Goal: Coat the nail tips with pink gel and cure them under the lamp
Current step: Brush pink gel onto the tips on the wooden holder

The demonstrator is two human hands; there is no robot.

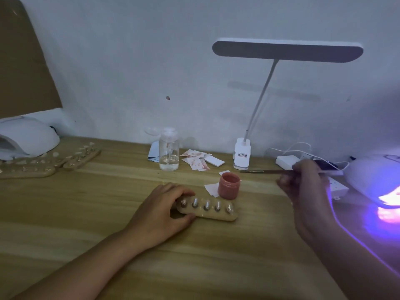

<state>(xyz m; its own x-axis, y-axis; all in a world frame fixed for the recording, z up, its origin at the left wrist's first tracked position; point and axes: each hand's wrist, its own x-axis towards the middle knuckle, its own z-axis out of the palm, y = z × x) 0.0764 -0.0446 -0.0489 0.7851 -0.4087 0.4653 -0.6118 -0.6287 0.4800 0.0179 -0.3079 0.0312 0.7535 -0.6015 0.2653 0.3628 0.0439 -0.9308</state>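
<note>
— What does the room look like from your end?

— Dim. I see a pale wooden table [86,215] against a plain white wall [129,61]. A white desk lamp [287,50] is clipped at the back. At the right edge a curing lamp [372,174] throws purple light across the wood.

— And the hands?

— My left hand [164,211] grips the left end of a wooden holder [216,216], thumb on the near edge. Five nail tips [206,205] stand in a row on it. The pink gel jar [229,186] sits open just behind it, on a paper slip. My right hand [307,185] pinches a thin brush [270,171], raised, tip pointing left.

— Clutter?

— A clear bottle [168,150], pink-stained wipes [197,161], more holders [43,165] and a second curing lamp [26,139] far left.
</note>
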